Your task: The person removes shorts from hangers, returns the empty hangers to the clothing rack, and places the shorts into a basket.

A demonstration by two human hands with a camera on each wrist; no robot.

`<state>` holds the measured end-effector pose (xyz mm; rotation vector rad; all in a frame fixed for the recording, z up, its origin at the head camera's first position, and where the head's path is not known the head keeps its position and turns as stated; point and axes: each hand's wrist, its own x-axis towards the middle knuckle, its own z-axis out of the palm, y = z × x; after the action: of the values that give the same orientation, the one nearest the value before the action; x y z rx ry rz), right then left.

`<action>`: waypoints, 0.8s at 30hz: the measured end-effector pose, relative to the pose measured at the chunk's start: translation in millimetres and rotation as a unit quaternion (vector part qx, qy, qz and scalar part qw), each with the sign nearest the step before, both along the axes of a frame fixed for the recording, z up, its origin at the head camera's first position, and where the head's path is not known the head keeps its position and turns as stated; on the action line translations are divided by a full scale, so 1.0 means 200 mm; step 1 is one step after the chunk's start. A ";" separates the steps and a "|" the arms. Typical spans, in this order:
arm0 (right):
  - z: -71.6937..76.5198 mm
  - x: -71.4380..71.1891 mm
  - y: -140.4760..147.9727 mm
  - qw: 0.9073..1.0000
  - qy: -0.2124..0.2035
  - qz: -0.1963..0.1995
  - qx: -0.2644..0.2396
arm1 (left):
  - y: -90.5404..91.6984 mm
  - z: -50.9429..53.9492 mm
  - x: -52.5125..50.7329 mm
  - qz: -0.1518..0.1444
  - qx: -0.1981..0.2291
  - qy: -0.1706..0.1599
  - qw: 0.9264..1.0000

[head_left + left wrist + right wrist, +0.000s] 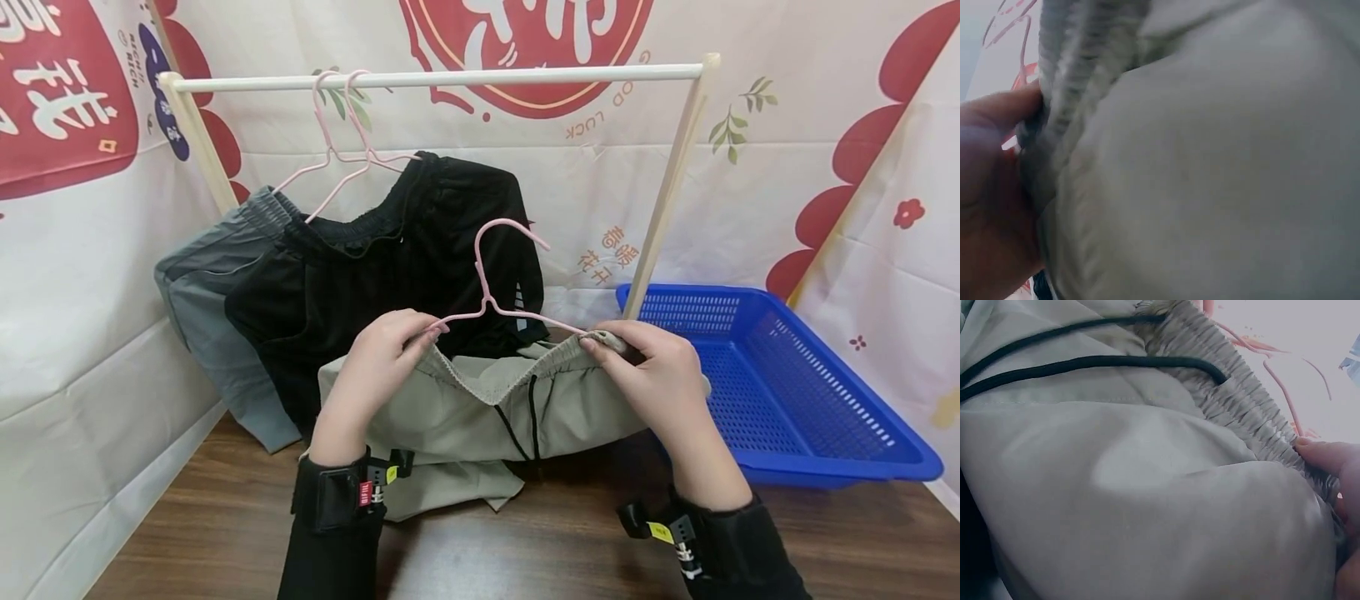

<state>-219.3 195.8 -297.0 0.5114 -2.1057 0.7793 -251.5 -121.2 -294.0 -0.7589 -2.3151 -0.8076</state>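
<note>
Pale grey-green shorts (450, 429) with an elastic waistband and black drawstrings hang between my hands, their lower part on the table. A pink hanger (486, 300) stands upright at the waistband, hook up and off the rail. My left hand (382, 358) pinches the waistband around the hanger's left end. At the other end, my right hand (656, 367) grips the bunched waistband between thumb and fingers. In the right wrist view the thumb (1322, 455) presses on the gathered elastic. Fabric fills most of the left wrist view and is blurred.
Behind stands a rack with a white rail (450, 79). Black shorts (360, 283) and a grey garment (202, 275) hang from it on two pink hangers. A blue perforated basket (825, 467) sits at the right on the brown wooden table (187, 533).
</note>
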 end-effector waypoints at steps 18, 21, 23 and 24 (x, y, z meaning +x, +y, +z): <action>-0.01 0.00 -0.06 0.998 -0.035 0.031 0.045 | 0.10 0.01 0.01 0.016 -0.034 0.156 0.987; -0.01 0.00 -0.07 0.997 -0.041 0.032 0.048 | 0.11 0.01 0.02 0.009 -0.036 0.159 0.987; -0.01 0.00 -0.07 0.997 -0.044 0.031 0.047 | 0.12 0.01 0.02 0.006 -0.039 0.162 0.986; -0.02 0.00 -0.08 0.997 -0.046 0.030 0.047 | 0.12 0.01 0.02 0.004 -0.041 0.163 0.986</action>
<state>-220.2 180.7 -300.2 0.6016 -2.2291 0.7529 -247.0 -97.3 -292.0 -0.8468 -2.0656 -0.5408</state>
